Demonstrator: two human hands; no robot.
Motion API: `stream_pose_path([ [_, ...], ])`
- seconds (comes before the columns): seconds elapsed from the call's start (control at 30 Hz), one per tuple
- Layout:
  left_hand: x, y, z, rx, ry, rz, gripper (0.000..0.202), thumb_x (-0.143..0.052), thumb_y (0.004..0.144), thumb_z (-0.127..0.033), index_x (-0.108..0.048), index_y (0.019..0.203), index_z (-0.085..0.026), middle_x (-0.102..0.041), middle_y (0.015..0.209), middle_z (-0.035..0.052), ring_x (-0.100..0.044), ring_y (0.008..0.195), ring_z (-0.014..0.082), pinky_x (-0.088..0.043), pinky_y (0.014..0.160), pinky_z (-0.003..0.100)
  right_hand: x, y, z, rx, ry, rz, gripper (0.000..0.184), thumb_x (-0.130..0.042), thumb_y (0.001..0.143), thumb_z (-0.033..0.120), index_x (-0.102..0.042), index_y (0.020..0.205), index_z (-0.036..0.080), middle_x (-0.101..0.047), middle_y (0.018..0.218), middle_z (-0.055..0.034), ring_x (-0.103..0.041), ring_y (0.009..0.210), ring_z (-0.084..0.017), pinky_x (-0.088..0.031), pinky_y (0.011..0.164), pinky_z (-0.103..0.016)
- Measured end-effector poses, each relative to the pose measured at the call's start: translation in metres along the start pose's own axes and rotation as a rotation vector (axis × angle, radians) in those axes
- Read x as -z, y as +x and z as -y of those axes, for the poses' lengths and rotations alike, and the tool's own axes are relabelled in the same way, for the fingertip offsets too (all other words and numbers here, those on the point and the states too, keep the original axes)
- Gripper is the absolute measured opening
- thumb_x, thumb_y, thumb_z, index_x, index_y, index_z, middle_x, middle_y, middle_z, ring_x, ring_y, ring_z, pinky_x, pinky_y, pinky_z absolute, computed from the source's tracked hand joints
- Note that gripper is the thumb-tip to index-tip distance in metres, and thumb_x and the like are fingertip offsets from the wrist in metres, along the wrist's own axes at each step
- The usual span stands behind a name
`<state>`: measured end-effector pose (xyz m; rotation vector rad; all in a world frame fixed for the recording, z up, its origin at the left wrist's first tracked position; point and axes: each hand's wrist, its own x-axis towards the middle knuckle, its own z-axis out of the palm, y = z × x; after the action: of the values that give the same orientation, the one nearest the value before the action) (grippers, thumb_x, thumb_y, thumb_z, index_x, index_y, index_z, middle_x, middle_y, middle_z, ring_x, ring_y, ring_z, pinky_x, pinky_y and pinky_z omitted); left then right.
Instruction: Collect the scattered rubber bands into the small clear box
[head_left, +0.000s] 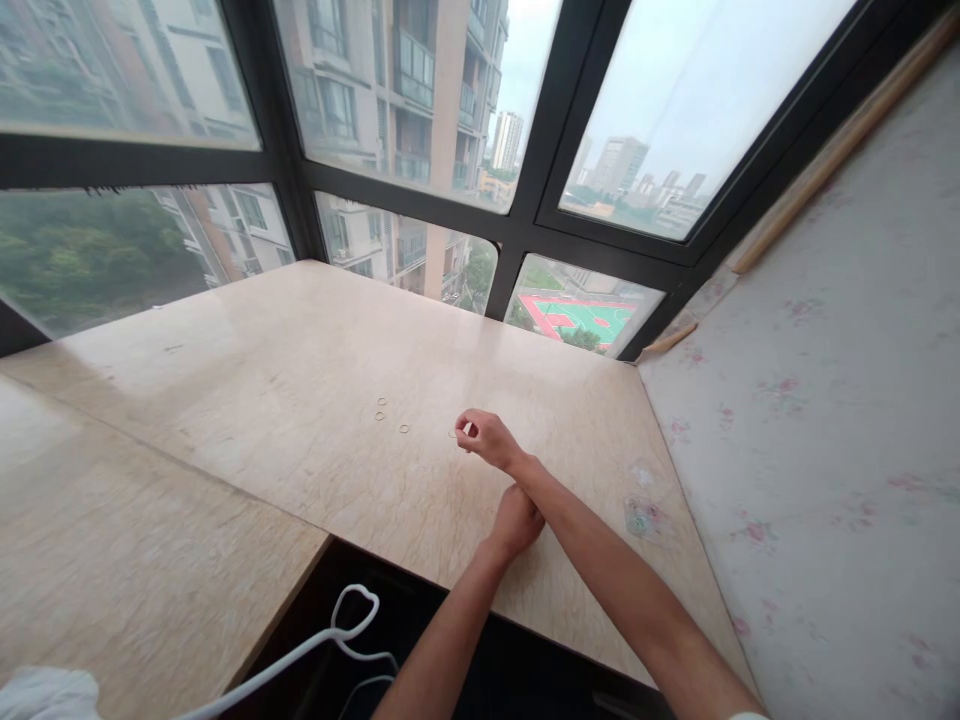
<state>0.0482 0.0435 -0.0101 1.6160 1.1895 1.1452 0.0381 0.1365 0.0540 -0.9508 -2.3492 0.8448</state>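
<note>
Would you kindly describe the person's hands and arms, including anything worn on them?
The left hand and right hand are ungloved, with no watch or bracelet visible. The left forearm looks bare; the right forearm, also bare, ends in a whitish edge, perhaps a sleeve, at the picture's bottom.

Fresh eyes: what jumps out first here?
Likely the right hand at centre, which seems to pinch a thin ring; its wrist overlaps the left hand. Then three more rings on the pale counter, left of it. Through the window, right of centre, a green-and-red sports court stands out.
</note>
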Motion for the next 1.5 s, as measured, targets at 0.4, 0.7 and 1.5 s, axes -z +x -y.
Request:
stream_pose_path([
  [0.4,0.004,0.002,-0.006,-0.05,0.124,-0.011,0.026,-0.042,0.089,-0.021,-0.059,0.107,-0.015,-0.066,0.102,0.0088,-0.061,0.09,0.0182,-0.045,0.082,0.033,0.078,-0.124,-0.027,-0.306,0.43,-0.626,0.032,-0.063,0.078,0.042,-0.05,0.094,0.017,-0.061,0.086,-0.0029,-0.06,0.055,-0.01,-0.04,0.041,-0.019],
  [0.7,0.002,0.002,0.0,-0.064,0.208,0.031,0.026,-0.043,0.089,-0.026,-0.061,0.105,-0.016,-0.067,0.098,0.0077,-0.061,0.087,0.0186,-0.048,0.08,0.035,0.112,-0.249,-0.06,-0.548,0.378,-0.997,0.037,-0.072,0.071,0.043,-0.054,0.09,0.016,-0.063,0.078,-0.0029,-0.053,0.049,-0.008,-0.035,0.038,-0.017],
  [1.5,0.006,0.001,-0.004,-0.062,0.176,0.053,0.023,-0.045,0.09,-0.027,-0.062,0.101,-0.018,-0.066,0.096,0.0063,-0.062,0.087,0.0166,-0.049,0.078,0.032,0.075,-0.316,-0.064,-0.786,0.167,-1.111,0.042,-0.061,0.077,0.051,-0.063,0.096,0.014,-0.062,0.073,-0.0034,-0.052,0.054,-0.012,-0.045,0.054,-0.025],
])
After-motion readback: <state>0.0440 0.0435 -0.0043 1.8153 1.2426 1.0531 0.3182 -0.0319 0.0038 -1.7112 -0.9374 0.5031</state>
